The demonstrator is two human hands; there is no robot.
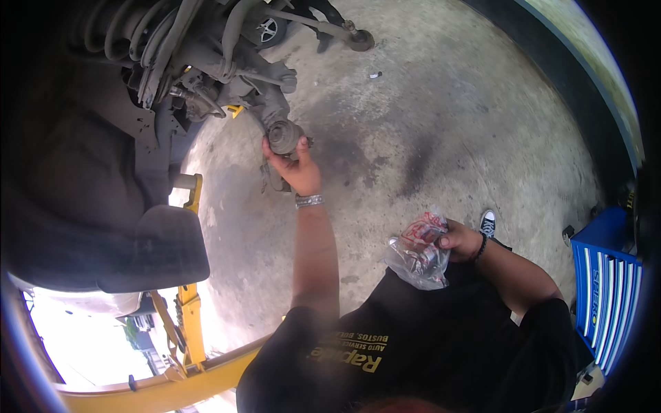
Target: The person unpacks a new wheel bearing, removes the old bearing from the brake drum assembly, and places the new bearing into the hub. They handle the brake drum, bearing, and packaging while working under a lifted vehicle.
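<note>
My left hand (297,168), with a metal bracelet at the wrist, reaches up to the underside of a raised car. Its thumb and fingers close around a dusty, round ball joint (284,137) at the lower end of a suspension arm. In front of my chest, my right hand (463,241) grips a clear plastic bag (418,256) with red print by its edge. Shiny metal parts show through the plastic, but their exact shape is hard to make out.
Coil spring (131,31) and suspension links hang at upper left, beside a dark wheel-well liner (76,179). A yellow lift post (191,323) stands at lower left. To the right is a blue tool cabinet (606,275). A rod with a round end (359,39) juts out above the stained concrete floor (441,131).
</note>
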